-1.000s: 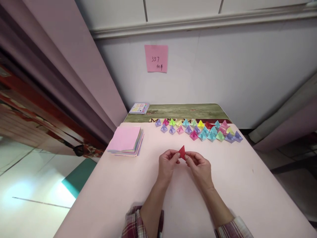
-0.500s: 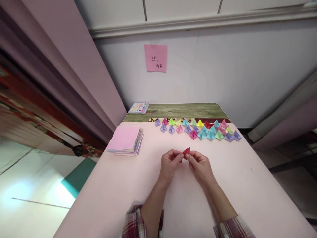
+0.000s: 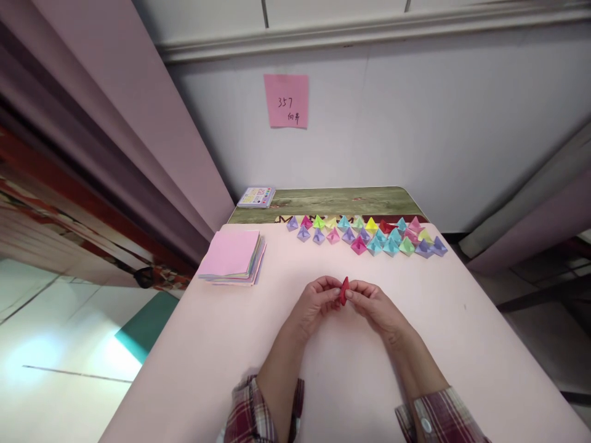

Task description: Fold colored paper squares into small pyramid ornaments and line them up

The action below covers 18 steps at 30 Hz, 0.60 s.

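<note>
A small folded red paper piece [image 3: 343,290] is pinched between the fingertips of both my hands above the pink table [image 3: 462,344]. My left hand [image 3: 317,303] grips its left side with curled fingers. On the right side, my right hand [image 3: 375,305] pinches it too. The piece is pressed narrow and stands nearly upright. Beyond my hands, along the table's far edge, lie several small folded paper shapes [image 3: 369,235] in purple, pink, green, yellow, blue and red.
A stack of coloured paper squares [image 3: 232,257], pink on top, lies at the far left of the table. A small printed packet [image 3: 257,197] rests on a green wooden surface [image 3: 341,200] behind. A pink note [image 3: 286,101] hangs on the wall. Floor drops away at left.
The red piece has gone from a flat triangle to a narrow, squeezed shape between my fingertips. Both hands stayed close together at the middle of the table.
</note>
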Tool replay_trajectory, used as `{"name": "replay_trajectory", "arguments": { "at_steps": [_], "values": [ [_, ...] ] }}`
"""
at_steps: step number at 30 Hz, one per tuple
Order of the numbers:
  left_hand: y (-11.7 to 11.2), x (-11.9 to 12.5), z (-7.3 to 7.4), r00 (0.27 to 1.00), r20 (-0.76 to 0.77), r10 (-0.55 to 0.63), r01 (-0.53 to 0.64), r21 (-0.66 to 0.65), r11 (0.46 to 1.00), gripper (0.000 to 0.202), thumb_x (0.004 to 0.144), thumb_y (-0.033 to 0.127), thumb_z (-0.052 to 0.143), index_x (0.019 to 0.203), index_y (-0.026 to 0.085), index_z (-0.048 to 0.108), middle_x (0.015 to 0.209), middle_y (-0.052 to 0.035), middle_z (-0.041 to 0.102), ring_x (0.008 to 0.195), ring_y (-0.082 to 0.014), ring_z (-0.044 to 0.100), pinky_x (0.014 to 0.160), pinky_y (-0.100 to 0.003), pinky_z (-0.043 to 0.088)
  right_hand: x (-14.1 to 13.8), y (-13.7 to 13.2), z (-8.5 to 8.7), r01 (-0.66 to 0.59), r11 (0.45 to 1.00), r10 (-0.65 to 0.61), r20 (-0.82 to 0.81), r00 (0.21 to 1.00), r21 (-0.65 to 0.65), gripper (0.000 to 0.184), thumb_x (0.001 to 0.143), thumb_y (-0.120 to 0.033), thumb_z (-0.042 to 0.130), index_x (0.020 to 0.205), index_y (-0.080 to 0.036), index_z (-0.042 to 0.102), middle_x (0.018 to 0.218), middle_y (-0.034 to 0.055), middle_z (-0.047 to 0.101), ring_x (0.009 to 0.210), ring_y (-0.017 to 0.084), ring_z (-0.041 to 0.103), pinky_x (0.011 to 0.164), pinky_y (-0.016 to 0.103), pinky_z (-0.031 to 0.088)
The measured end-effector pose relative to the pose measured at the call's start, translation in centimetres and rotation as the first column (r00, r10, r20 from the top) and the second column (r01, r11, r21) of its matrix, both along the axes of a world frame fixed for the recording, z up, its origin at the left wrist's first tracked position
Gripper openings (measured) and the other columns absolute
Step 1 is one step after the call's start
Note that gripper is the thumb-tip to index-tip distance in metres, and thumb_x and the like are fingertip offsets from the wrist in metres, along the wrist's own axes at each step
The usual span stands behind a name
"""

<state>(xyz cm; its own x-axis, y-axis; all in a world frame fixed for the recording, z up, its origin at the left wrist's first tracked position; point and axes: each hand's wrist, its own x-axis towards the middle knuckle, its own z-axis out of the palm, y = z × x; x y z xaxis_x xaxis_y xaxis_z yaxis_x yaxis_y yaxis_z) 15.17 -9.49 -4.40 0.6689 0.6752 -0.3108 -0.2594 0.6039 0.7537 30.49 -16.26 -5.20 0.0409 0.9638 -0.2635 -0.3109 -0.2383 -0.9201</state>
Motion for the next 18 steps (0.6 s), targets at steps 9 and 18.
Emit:
{"name": "replay_trajectory", "arguments": {
  "at_steps": [9, 18],
  "values": [
    [0.26, -0.79, 0.08, 0.976, -0.082, -0.202, 0.200, -0.040, 0.979, 0.032, 0.063, 0.032, 0.082, 0.082, 0.012, 0.065, 0.065, -0.0015, 0.062, 0.049, -0.0078, 0.052, 0.050, -0.023, 0.044, 0.74, -0.45, 0.12, -0.114, 0.993, 0.114, -0.002, 0.994, -0.042, 0.035, 0.069, -0.051, 0.076, 0.076, -0.018, 0.066, 0.065, 0.0009, 0.064, 0.055, 0.011, 0.049, 0.050, 0.022, 0.034],
    [-0.12, -0.68, 0.10, 0.954, -0.052, -0.295, 0.289, -0.098, 0.952, 0.029, 0.069, 0.036, 0.078, 0.076, 0.013, 0.061, 0.054, 0.0048, 0.048, 0.041, -0.0049, 0.042, 0.038, -0.018, 0.035, 0.63, -0.32, 0.15, -0.113, 0.993, 0.108, -0.137, 0.985, -0.033, 0.030, 0.070, -0.043, 0.079, 0.076, -0.017, 0.065, 0.062, -0.0015, 0.059, 0.054, 0.009, 0.046, 0.052, 0.021, 0.031]
  ]
}}
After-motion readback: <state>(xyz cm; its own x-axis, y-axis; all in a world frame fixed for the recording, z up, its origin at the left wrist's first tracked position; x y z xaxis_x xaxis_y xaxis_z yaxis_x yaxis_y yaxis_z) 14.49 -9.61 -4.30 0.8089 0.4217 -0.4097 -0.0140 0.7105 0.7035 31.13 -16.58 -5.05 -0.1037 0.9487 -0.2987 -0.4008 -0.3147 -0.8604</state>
